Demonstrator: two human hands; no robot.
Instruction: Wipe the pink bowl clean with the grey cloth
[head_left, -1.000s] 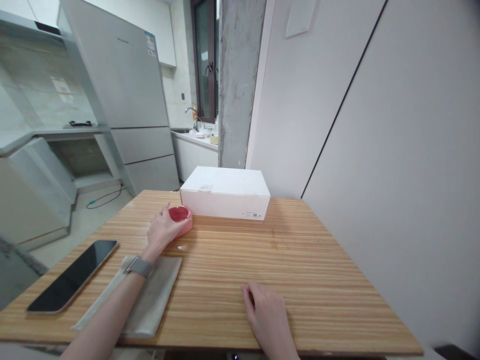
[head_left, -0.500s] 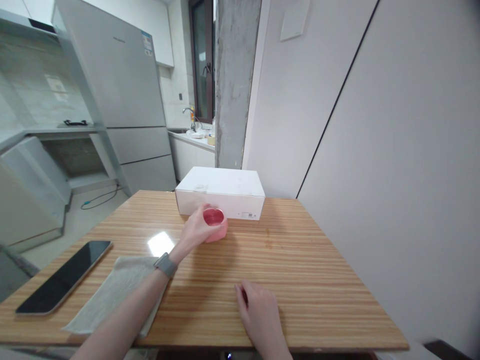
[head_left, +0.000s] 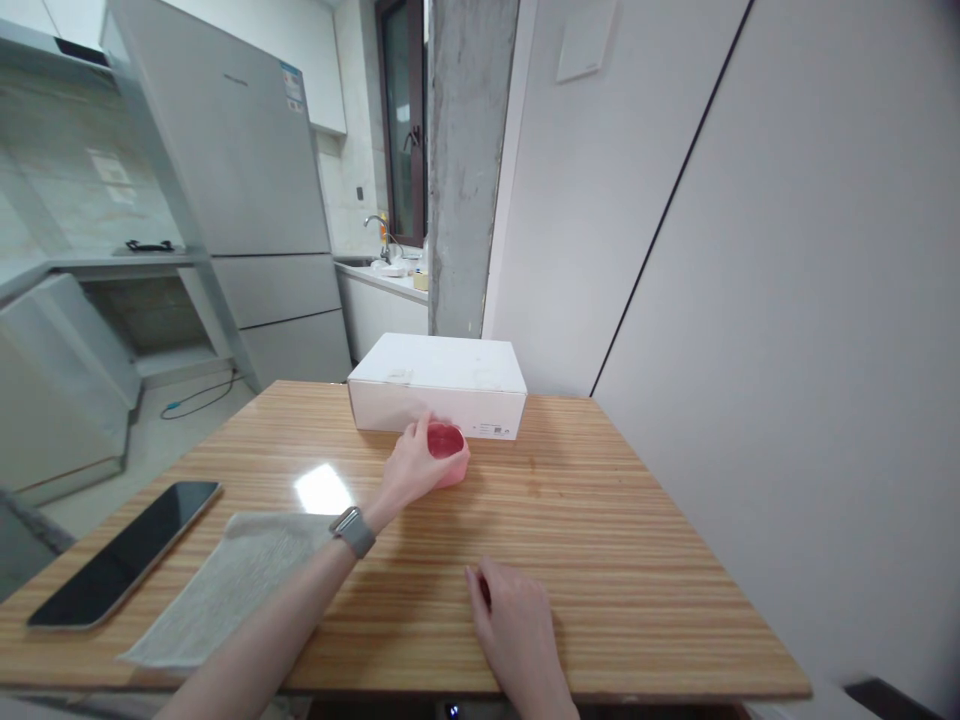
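Note:
My left hand (head_left: 412, 467) is wrapped round a small pink cup (head_left: 450, 452) that stands on the wooden table (head_left: 615, 540), just in front of a closed white box (head_left: 437, 398). A grey watch sits on that wrist. My right hand (head_left: 514, 625) lies near the table's front edge, palm down, fingers loosely together, holding nothing that I can see.
A folded grey cloth (head_left: 225, 585) lies at the front left, with a dark phone (head_left: 124, 565) further left near the edge. A white wall runs along the table's right side. A fridge (head_left: 240, 200) and a kitchen counter stand behind on the left.
My left hand has carried the pink cup to the right, from the box's left corner to in front of its middle. My right hand has barely moved.

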